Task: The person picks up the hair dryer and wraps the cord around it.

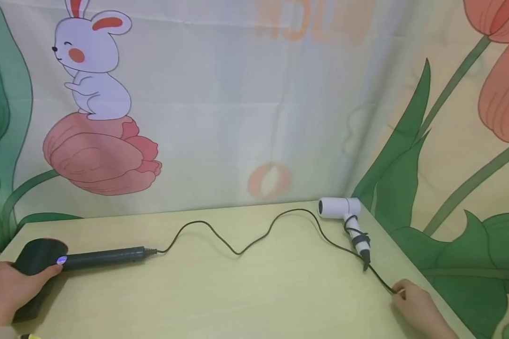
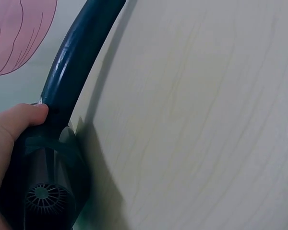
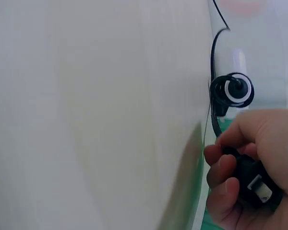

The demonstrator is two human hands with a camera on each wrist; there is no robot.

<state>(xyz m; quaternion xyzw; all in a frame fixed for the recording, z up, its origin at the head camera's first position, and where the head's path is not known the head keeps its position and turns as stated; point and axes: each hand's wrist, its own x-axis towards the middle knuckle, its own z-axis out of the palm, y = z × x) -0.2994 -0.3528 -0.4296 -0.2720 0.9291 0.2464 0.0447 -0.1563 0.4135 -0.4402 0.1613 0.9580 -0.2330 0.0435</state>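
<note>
At the left of the table lies a dark hair dryer (image 1: 106,260), its handle pointing right. My left hand (image 1: 14,292) grips it around the head, with the thumb near the handle's base. The left wrist view shows the round vent of the hair dryer (image 2: 45,196) and the thumb (image 2: 31,115). A thin black cord (image 1: 237,254) runs in waves from the handle across the table to my right hand (image 1: 417,303) near the right edge. In the right wrist view, that hand's fingers curl round a black plug (image 3: 259,184) with metal prongs.
A white hair dryer (image 1: 337,207) lies at the back right corner of the table (image 1: 220,296), its own cord wound round its handle. The black cord passes by the handle's end. Behind and to the right hangs a printed cloth (image 1: 203,117) with a rabbit and tulips.
</note>
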